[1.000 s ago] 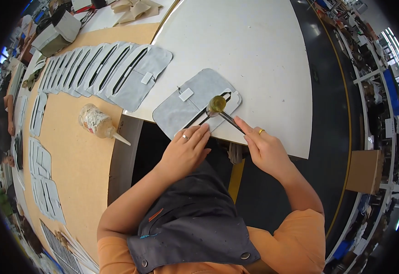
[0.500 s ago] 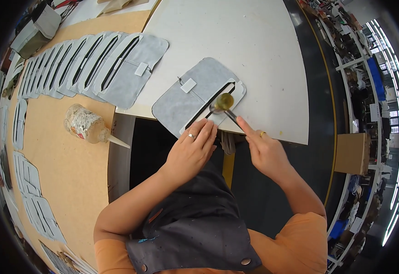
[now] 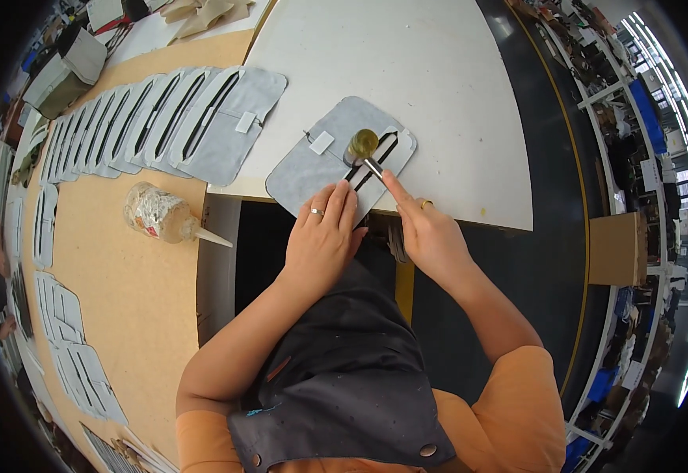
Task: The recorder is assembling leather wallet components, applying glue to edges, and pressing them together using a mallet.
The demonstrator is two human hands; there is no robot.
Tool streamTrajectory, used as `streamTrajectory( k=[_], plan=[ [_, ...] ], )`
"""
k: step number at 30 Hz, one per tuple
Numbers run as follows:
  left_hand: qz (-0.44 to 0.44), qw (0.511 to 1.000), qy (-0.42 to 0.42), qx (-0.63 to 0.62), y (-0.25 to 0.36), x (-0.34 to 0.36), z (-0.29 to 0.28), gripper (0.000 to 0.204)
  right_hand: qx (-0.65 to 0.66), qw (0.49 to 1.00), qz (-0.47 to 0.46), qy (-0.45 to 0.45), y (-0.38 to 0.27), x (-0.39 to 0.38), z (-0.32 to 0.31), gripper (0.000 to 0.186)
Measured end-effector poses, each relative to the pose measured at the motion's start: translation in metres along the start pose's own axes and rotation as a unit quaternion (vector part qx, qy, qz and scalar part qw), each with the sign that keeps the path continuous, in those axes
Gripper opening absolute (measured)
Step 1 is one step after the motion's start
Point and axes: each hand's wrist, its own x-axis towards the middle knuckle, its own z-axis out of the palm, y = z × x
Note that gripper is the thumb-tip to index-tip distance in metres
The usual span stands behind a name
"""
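Note:
A grey, round-cornered flat panel (image 3: pixel 301 175) with a long black-edged slot and a small white tab lies at the near edge of the white tabletop. My left hand (image 3: pixel 320 236) rests on its near side, fingers stretched flat across the lower end of the slot. My right hand (image 3: pixel 429 236) grips the handle of a hammer (image 3: pixel 362 145), index finger laid along it. The round, brass-coloured hammer head is over the middle of the slot and hides part of it; whether it touches the panel I cannot tell.
A row of similar overlapping grey panels (image 3: pixel 222 146) lies to the left across the tan board (image 3: pixel 155 315). On that board a glue-smeared bottle (image 3: pixel 159 213) lies on its side, its nozzle pointing right. Shelves and a cardboard box (image 3: pixel 617 248) stand beyond the aisle.
The hammer head has moved left and away from me along the slot, with my right hand following. My left fingertips have shifted slightly left and farther onto the panel. The whole view has shifted slightly.

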Motion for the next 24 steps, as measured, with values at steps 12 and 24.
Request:
streamTrajectory(
  k=[12, 24],
  plan=[
    [0.023, 0.999, 0.011, -0.029, -0.016, 0.002, -0.002, 0.033, 0.146, 0.989, 0.010, -0.010, 0.004, 0.009, -0.013, 0.050],
    [-0.153, 0.820, 0.497, -0.238, -0.090, -0.083, -0.221, 0.026, 0.034, 0.990, 0.072, 0.115, 0.021, 0.047, -0.003, 0.044]
  ],
)
